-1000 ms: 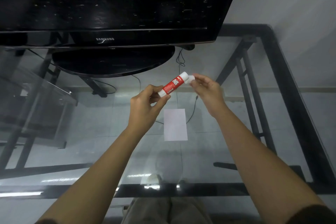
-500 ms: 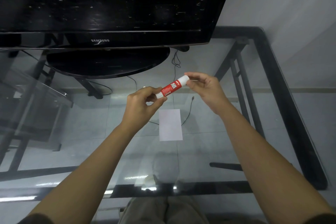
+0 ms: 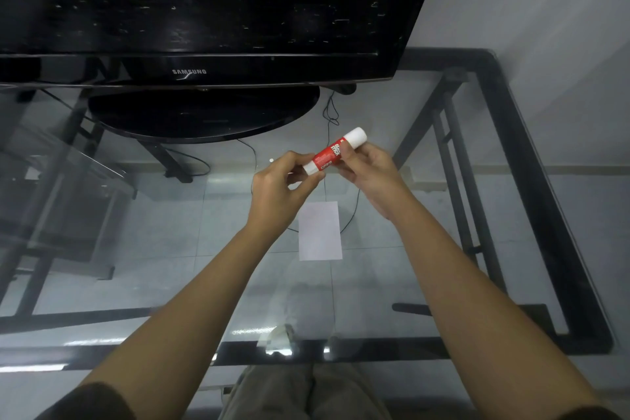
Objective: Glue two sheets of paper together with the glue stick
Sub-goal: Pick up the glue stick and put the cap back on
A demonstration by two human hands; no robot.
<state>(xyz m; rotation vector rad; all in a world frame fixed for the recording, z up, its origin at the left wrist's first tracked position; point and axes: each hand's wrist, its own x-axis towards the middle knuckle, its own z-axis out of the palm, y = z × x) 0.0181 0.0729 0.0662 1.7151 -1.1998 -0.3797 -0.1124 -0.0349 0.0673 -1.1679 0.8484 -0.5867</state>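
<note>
A red and white glue stick [image 3: 332, 153] is held in the air above the glass table, tilted with its white cap up and to the right. My left hand [image 3: 281, 187] pinches its lower white end. My right hand [image 3: 368, 174] grips its red middle just below the cap. Below the hands a small white sheet of paper [image 3: 319, 231] lies flat on the glass table [image 3: 170, 266]. I cannot tell whether it is one sheet or two stacked.
A large black Samsung television [image 3: 204, 10] on an oval black stand [image 3: 204, 112] fills the back of the table. The black metal frame [image 3: 531, 181] runs along the right edge and a front bar [image 3: 375, 348] crosses near my knees. Cables hang under the glass.
My right hand has slid from the cap end down onto the red body, leaving the white cap bare. Both hands still hold the stick above the paper.
</note>
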